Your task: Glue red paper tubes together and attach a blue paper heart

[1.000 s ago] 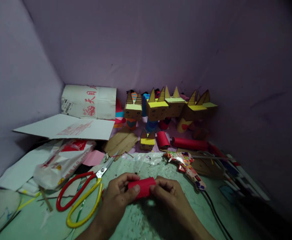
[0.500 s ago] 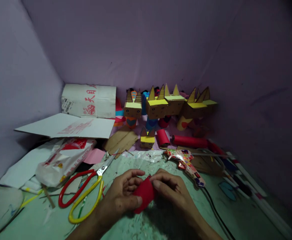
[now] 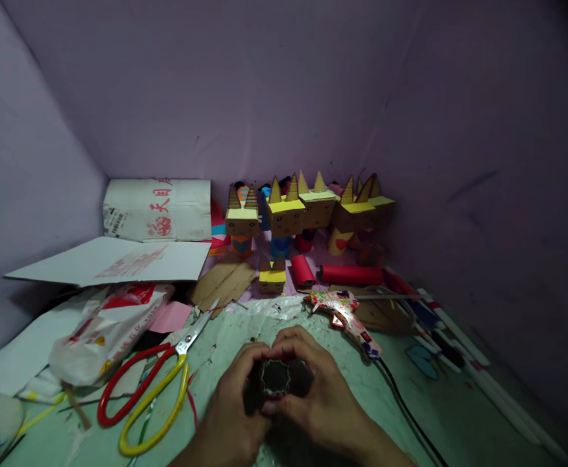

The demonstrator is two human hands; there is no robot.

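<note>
My left hand (image 3: 235, 399) and my right hand (image 3: 316, 389) curl round a short red paper tube (image 3: 275, 391) from both sides, low in the middle of the head view. Its round hollow end, with an uneven rim, faces me. Most of its red outside is hidden by my fingers. Left of my hands lie scissors (image 3: 181, 350) with one red and one yellow handle, blades pointing away. To the right lies a flower-patterned glue gun (image 3: 347, 321) with a black cord.
Cardboard cat-like figures (image 3: 286, 217) stand along the back wall, a small box head (image 3: 272, 277) in front. Red tubes (image 3: 351, 274) lie nearby. Cardboard sheets (image 3: 157, 207) and a plastic bag (image 3: 111, 334) fill the left. White sticks (image 3: 459, 331) lie at the right.
The red tube has been turned so that its open end faces me. Both hands have closed in round it. The whole view has shifted slightly.
</note>
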